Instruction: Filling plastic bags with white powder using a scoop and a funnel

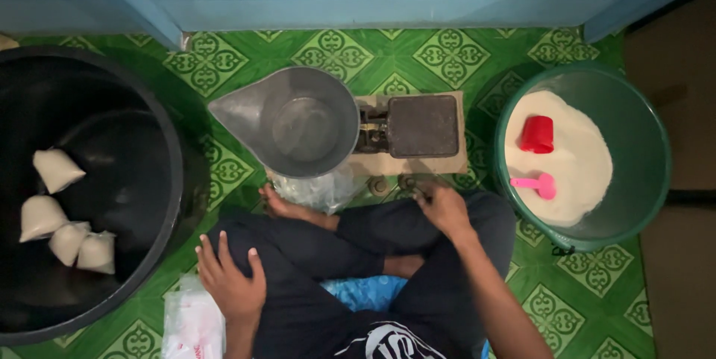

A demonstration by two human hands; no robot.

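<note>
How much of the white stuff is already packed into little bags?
Four filled bags lie in the black tub. The scale's metal pan is empty; the right hand reaches by the scale's base, the left hand rests on a knee. The green basin holds plenty of white grain.

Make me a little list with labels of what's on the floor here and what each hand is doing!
floor: green patterned tiles
middle: balance scale with a grey metal scoop pan and a dark flat plate
left: black tub holding four filled white bags
right: green basin of white grains, with a red cup and pink scoop on top
left hand: open, resting on the knee, beside plastic bags
right hand: reaching to the scale's base; grip unclear
</note>
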